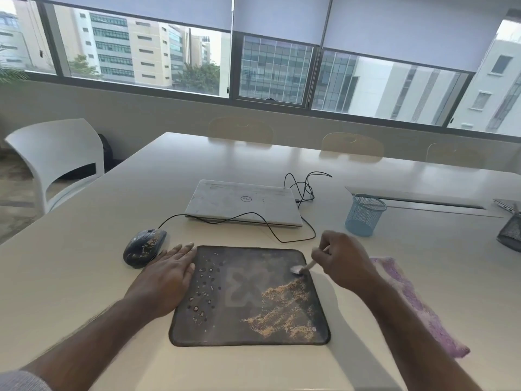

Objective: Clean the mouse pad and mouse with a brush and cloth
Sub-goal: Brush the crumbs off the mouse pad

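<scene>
A dark mouse pad (242,306) lies on the table in front of me, with sandy crumbs on its right half and small dark bits on its left half. My left hand (169,275) rests flat with straight fingers on the pad's left edge. My right hand (345,261) grips a small brush (303,268) whose bristles touch the pad's upper right corner. A black wired mouse (144,247) with sandy dust on top sits left of the pad. A purple cloth (417,303) lies to the right, partly under my right forearm.
A closed white laptop (242,203) lies behind the pad, with the mouse cable (282,238) looping in front of it. A blue mesh pen cup (365,214) stands at the right, a black mesh holder (511,235) at the far right edge. A white chair (56,159) stands left.
</scene>
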Available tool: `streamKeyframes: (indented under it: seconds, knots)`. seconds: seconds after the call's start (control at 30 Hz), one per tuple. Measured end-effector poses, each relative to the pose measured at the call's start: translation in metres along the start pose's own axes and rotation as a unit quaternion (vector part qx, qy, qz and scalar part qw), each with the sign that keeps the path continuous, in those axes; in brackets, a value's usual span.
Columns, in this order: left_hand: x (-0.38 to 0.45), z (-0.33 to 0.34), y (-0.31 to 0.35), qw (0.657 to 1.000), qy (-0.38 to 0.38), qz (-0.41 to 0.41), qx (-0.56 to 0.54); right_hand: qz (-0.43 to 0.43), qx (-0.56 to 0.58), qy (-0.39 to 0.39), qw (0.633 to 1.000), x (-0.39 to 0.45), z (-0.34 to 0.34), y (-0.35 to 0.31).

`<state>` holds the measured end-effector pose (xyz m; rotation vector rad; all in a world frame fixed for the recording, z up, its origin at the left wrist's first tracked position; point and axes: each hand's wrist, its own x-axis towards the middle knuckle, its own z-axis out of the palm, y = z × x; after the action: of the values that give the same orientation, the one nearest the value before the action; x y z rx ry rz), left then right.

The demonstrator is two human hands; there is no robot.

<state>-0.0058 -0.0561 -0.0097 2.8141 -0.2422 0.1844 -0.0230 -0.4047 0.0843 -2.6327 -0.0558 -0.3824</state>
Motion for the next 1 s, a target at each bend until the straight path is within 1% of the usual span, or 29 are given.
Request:
streamKeyframes:
  seconds: [0.07, 0.17, 0.23, 0.3, 0.4, 0.47, 0.6, 0.73, 0.8, 0.87, 0.97, 1.0]
  knots:
    - [0.000, 0.000, 0.000, 1.000, -0.003, 0.000, -0.002, 0.008, 0.004, 0.004, 1.000, 0.003, -0.012, 0.001]
    - [0.000, 0.000, 0.000, 1.000, -0.002, 0.000, -0.002, -0.008, 0.038, 0.040, 0.998, 0.003, -0.014, -0.003]
    - [0.000, -0.001, 0.001, 1.000, -0.001, 0.000, 0.000, -0.013, 0.044, 0.031, 0.998, -0.001, -0.004, -0.003]
    - [-0.001, -0.001, 0.001, 1.000, -0.001, -0.001, 0.000, -0.001, 0.022, 0.025, 0.999, -0.005, 0.005, 0.001]
    - [-0.001, -0.001, 0.002, 1.000, -0.003, 0.000, 0.000, 0.014, 0.007, 0.005, 1.000, -0.006, -0.003, 0.004]
    - [-0.001, -0.001, 0.001, 1.000, -0.004, 0.000, 0.000, 0.011, 0.019, -0.002, 1.000, -0.002, -0.012, 0.004]
    - [0.000, -0.001, 0.001, 1.000, -0.001, 0.000, 0.002, -0.004, 0.040, 0.056, 0.998, 0.004, -0.012, 0.000]
    - [0.000, -0.002, 0.003, 1.000, -0.005, -0.002, -0.003, -0.002, -0.016, 0.040, 0.999, 0.000, 0.001, 0.002]
    - [0.000, -0.003, 0.003, 1.000, -0.002, -0.003, -0.004, 0.013, -0.039, 0.026, 0.999, 0.000, -0.005, 0.003]
    - [-0.001, -0.003, 0.003, 1.000, -0.004, -0.003, -0.003, 0.019, -0.037, 0.016, 0.999, 0.004, -0.015, 0.002]
    - [-0.001, -0.003, 0.002, 1.000, -0.003, -0.001, -0.001, 0.003, -0.005, 0.057, 0.998, 0.009, -0.016, -0.002]
    - [-0.001, -0.003, 0.003, 1.000, -0.004, 0.000, 0.000, 0.000, -0.001, 0.060, 0.998, 0.009, -0.012, -0.003]
